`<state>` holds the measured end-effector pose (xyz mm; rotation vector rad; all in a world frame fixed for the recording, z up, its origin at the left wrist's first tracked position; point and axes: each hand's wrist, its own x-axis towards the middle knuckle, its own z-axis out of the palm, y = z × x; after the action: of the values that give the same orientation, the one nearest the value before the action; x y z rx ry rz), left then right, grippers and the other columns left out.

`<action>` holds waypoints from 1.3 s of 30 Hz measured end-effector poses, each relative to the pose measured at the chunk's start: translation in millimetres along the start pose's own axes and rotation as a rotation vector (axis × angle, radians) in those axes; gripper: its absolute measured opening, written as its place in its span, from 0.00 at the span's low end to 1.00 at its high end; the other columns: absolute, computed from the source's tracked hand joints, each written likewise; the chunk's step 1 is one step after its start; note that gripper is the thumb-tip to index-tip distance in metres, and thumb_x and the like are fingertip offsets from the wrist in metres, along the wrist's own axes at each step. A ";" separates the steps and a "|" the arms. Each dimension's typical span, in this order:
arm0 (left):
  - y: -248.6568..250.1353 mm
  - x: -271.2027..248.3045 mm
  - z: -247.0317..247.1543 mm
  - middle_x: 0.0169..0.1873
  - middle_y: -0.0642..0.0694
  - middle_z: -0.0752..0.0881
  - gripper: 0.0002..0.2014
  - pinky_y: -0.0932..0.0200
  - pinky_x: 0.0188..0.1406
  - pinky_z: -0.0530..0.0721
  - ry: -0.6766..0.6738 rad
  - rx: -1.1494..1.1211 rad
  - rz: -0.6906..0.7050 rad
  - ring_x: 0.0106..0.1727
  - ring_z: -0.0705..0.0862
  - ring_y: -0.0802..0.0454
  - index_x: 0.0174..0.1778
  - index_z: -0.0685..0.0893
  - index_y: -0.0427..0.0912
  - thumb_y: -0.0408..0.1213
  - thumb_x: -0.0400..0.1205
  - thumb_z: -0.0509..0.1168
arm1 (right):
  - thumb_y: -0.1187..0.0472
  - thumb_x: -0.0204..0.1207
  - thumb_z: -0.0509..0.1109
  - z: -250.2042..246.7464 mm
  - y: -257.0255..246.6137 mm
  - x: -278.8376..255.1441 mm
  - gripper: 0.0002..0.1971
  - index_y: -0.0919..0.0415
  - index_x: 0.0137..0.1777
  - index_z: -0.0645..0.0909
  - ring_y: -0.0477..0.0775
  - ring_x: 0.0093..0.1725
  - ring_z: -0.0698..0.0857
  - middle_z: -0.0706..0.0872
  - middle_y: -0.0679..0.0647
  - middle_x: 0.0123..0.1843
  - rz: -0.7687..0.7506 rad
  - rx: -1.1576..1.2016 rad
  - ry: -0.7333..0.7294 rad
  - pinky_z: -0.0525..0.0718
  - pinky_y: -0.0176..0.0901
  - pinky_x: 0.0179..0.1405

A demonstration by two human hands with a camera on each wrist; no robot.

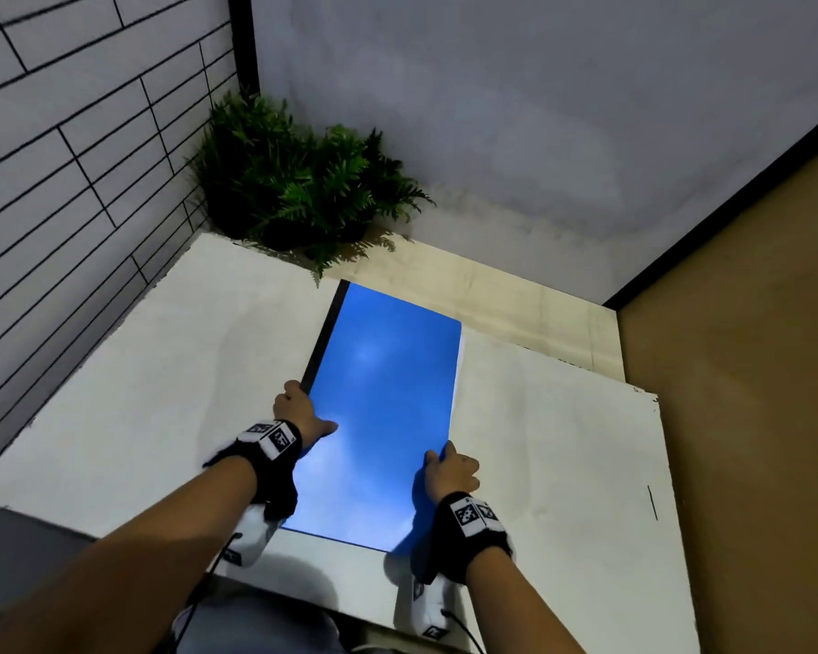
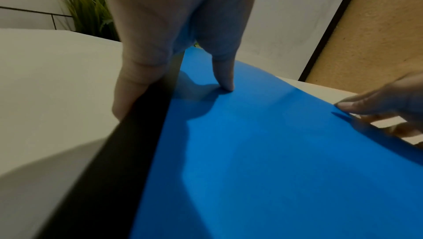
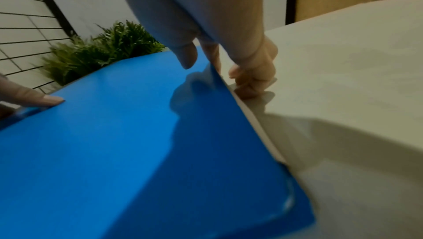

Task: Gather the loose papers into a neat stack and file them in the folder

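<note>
A blue folder point(image 1: 379, 413) with a black spine strip point(image 1: 324, 335) lies closed on the white table point(image 1: 161, 394). A thin white edge of papers point(image 1: 459, 370) shows along its right side. My left hand point(image 1: 301, 413) grips the folder's left edge at the spine, thumb point(image 2: 223, 76) on the blue cover point(image 2: 251, 152) and fingers point(image 2: 130, 87) down beside the strip. My right hand point(image 1: 449, 469) grips the right edge, thumb point(image 3: 187, 56) over the cover point(image 3: 114, 143) and fingers point(image 3: 251, 78) curled at the paper edge point(image 3: 258, 123).
A green fern plant point(image 1: 298, 181) stands at the table's back left corner, just beyond the folder. A tiled wall point(image 1: 67, 134) runs along the left and a grey wall behind. A brown panel point(image 1: 752, 370) borders the right. The table's front edge point(image 1: 303, 592) is near my body.
</note>
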<state>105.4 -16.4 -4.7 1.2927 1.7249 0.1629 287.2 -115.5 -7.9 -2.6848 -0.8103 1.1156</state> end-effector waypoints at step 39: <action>86.0 -75.8 157.2 0.67 0.31 0.73 0.30 0.49 0.60 0.76 -0.312 0.497 0.206 0.66 0.76 0.34 0.69 0.63 0.31 0.33 0.75 0.69 | 0.62 0.80 0.63 -119.9 175.0 53.4 0.23 0.72 0.72 0.69 0.69 0.71 0.74 0.74 0.71 0.72 0.170 0.482 0.233 0.71 0.50 0.67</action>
<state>279.2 -103.5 4.7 1.7523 1.4053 -0.3561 476.2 -225.7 -8.4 -2.4343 -0.2378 0.8661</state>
